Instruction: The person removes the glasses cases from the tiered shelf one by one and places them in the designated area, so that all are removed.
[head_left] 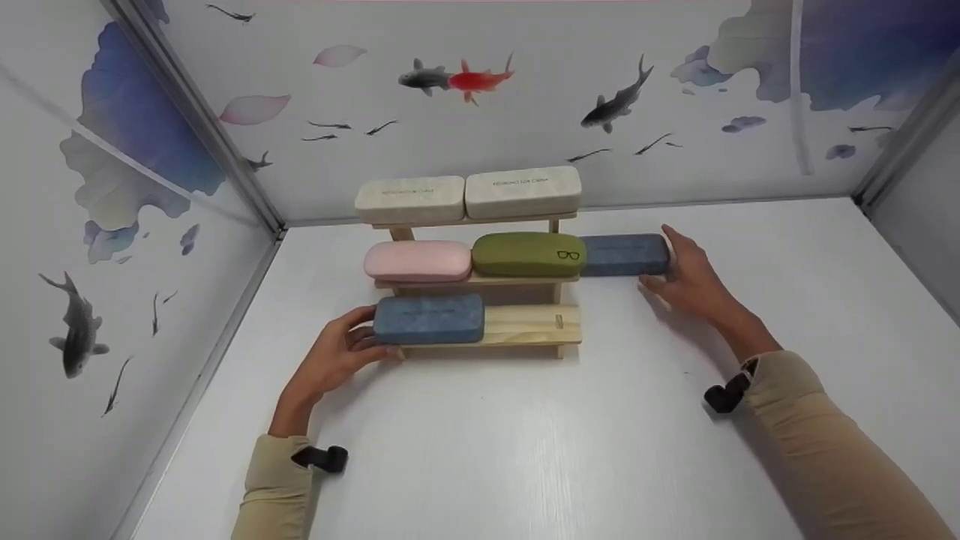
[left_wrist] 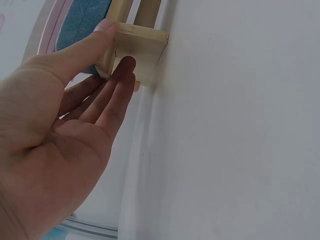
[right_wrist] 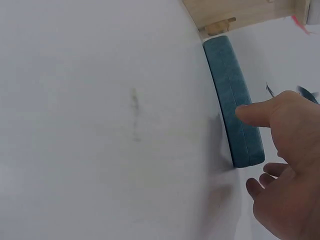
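Wooden rack [head_left: 517, 324], three-tiered, one, standing on one white worktop [head_left: 562, 435]; oblong cases, six in all
Top: off-white cases [head_left: 523, 191], two, end to end, each with small lettering
Middle: pink case [head_left: 417, 261], one, at left; olive-green case [head_left: 529, 255], one, at right, printed with one pair of spectacles
Bottom: first blue case [head_left: 429, 319], one, at the left end
To the right of the rack: second blue case [head_left: 626, 255], one, its left end partly hidden behind the olive-green case; whether it touches the worktop I cannot tell from here
Grips, two: right grip [head_left: 690, 281] pinching the second blue case at its right end; left grip [head_left: 336, 352] at the rack's lower left end, thumb against the wood's front edge, whether clasping or only touching I cannot tell
Tan sleeves [head_left: 277, 480], two, each with one black wrist device [head_left: 328, 458]
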